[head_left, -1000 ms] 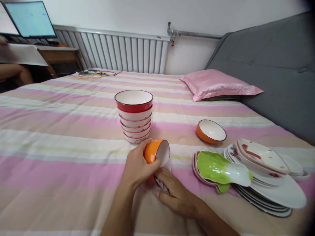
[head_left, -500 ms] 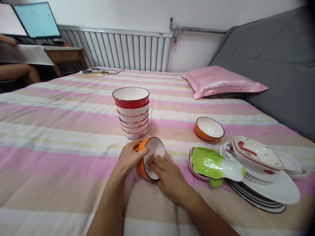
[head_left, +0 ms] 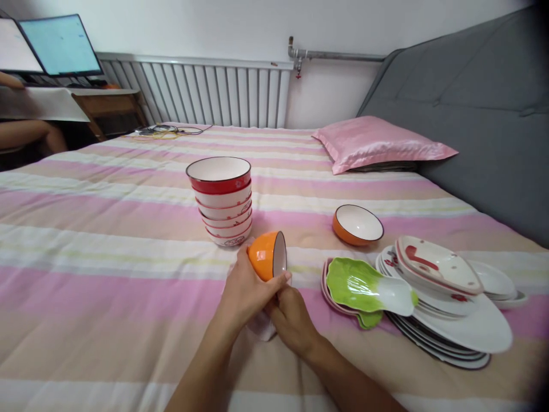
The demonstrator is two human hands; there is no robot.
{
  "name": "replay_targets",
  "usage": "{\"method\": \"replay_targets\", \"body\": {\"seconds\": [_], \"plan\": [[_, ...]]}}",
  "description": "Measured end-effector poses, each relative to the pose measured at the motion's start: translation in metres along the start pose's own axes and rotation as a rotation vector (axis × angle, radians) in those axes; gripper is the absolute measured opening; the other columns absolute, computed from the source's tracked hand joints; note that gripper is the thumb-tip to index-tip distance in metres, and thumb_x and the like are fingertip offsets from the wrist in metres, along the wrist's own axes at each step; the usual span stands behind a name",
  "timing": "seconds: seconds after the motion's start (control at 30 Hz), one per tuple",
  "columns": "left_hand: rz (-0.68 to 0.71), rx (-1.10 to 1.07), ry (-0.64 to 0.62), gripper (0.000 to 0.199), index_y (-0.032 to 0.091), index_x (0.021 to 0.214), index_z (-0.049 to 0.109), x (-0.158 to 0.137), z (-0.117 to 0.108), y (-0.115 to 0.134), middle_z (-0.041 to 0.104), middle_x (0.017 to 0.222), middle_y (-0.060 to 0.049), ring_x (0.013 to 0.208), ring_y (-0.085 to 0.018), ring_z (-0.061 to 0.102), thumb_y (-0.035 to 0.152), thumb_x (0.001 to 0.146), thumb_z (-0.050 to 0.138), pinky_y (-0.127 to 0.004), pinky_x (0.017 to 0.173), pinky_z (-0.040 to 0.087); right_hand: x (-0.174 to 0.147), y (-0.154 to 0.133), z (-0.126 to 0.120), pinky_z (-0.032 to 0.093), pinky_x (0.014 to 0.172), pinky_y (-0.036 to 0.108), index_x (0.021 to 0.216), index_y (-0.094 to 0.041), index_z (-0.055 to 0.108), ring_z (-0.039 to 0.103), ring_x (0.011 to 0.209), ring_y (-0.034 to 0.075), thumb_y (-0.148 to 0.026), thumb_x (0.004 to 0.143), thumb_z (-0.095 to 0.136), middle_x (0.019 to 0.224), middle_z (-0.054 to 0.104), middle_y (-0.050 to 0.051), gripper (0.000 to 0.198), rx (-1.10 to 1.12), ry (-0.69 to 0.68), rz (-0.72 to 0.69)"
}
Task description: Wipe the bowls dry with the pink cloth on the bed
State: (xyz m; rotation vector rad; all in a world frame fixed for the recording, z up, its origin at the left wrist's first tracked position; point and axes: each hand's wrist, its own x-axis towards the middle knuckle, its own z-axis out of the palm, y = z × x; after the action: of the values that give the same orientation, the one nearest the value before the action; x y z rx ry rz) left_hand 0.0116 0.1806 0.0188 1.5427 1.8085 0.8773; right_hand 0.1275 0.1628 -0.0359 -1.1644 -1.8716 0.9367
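Grasping, in the head view, the tilted orange bowl (head_left: 262,254) near the bowl stack (head_left: 225,212) is the left hand (head_left: 244,289); the grip of the right hand (head_left: 292,319), partly hidden, I cannot tell. A slipping hold could knock the bowl stack.

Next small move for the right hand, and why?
Probably draw the right hand, with the pale cloth, around the orange bowl's edge. The left hand grips the bowl's outside, the bowl is tipped with its opening sideways, and cloth shows just below both hands.
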Motion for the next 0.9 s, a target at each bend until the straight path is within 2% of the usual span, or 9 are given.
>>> {"method": "replay_targets", "body": {"seconds": [0.1, 0.17, 0.27, 0.4, 0.53, 0.67, 0.8, 0.9], "plan": [[-0.017, 0.061, 0.037, 0.068, 0.018, 0.127, 0.044, 0.0, -0.003, 0.003, 0.059, 0.121, -0.015, 0.11, -0.034, 0.056, 0.049, 0.07, 0.064, -0.045, 0.089, 0.043, 0.0, -0.001, -0.001, 0.047, 0.071, 0.028, 0.1, -0.017, 0.058, 0.061, 0.083, 0.019, -0.02, 0.087, 0.044, 0.096, 0.066, 0.006, 0.019, 0.078, -0.031, -0.085], [-0.013, 0.057, 0.063, 0.061, 0.019, 0.125, 0.047, 0.003, -0.006, 0.001, 0.061, 0.118, -0.013, 0.106, -0.033, 0.058, 0.045, 0.072, 0.062, -0.044, 0.088, 0.043, 0.0, -0.004, -0.004, 0.048, 0.075, 0.03, 0.107, -0.017, 0.055, 0.06, 0.087, 0.02, -0.016, 0.084, 0.046, 0.1, 0.065, 0.006, 0.025, 0.058, -0.059, -0.159], [0.019, -0.047, 0.071, 0.053, 0.02, 0.122, 0.051, 0.007, -0.011, -0.006, 0.064, 0.111, -0.009, 0.102, -0.029, 0.058, 0.043, 0.075, 0.059, -0.041, 0.088, 0.043, 0.001, -0.008, -0.008, 0.046, 0.088, 0.033, 0.125, -0.018, 0.046, 0.056, 0.105, 0.02, -0.013, 0.083, 0.047, 0.118, 0.06, 0.008, 0.042, -0.059, -0.119, -0.266], [0.048, -0.237, 0.041, 0.039, 0.02, 0.111, 0.06, 0.012, -0.018, -0.017, 0.066, 0.1, -0.005, 0.098, -0.026, 0.059, 0.04, 0.078, 0.052, -0.038, 0.087, 0.044, 0.001, -0.009, -0.01, 0.036, 0.103, 0.039, 0.135, -0.019, 0.039, 0.042, 0.128, 0.021, -0.014, 0.086, 0.046, 0.139, 0.047, 0.009, 0.05, -0.313, -0.174, -0.392], [0.024, -0.36, -0.051, 0.042, 0.018, 0.11, 0.062, 0.014, -0.026, -0.023, 0.068, 0.097, -0.005, 0.087, -0.025, 0.061, 0.04, 0.076, 0.05, -0.035, 0.077, 0.048, 0.002, -0.007, -0.012, 0.033, 0.106, 0.041, 0.134, -0.021, 0.043, 0.045, 0.125, 0.019, -0.007, 0.084, 0.044, 0.137, 0.05, 0.007, 0.052, -0.47, -0.153, -0.409], [-0.076, -0.401, -0.152, 0.04, 0.018, 0.105, 0.064, 0.014, -0.032, -0.027, 0.069, 0.088, -0.005, 0.077, -0.024, 0.062, 0.042, 0.076, 0.051, -0.033, 0.066, 0.049, 0.002, -0.004, -0.013, 0.03, 0.107, 0.045, 0.13, -0.022, 0.05, 0.048, 0.122, 0.023, -0.006, 0.082, 0.046, 0.136, 0.051, 0.006, 0.051, -0.587, -0.15, -0.377], [-0.133, -0.394, -0.233, 0.039, 0.019, 0.099, 0.066, 0.013, -0.036, -0.029, 0.069, 0.086, -0.005, 0.081, -0.024, 0.063, 0.048, 0.077, 0.052, -0.033, 0.069, 0.05, 0.001, 0.002, -0.009, 0.031, 0.107, 0.046, 0.131, -0.021, 0.049, 0.048, 0.123, 0.024, -0.007, 0.083, 0.047, 0.136, 0.051, 0.007, 0.05, -0.635, -0.194, -0.359], [-0.136, -0.376, -0.252, 0.051, 0.017, 0.111, 0.061, 0.012, -0.038, -0.026, 0.068, 0.092, -0.008, 0.085, -0.025, 0.063, 0.053, 0.077, 0.054, -0.033, 0.071, 0.05, 0.001, 0.003, -0.006, 0.037, 0.103, 0.042, 0.129, -0.02, 0.05, 0.051, 0.121, 0.023, -0.009, 0.085, 0.048, 0.135, 0.052, 0.008, 0.046, -0.611, -0.196, -0.349]]}}
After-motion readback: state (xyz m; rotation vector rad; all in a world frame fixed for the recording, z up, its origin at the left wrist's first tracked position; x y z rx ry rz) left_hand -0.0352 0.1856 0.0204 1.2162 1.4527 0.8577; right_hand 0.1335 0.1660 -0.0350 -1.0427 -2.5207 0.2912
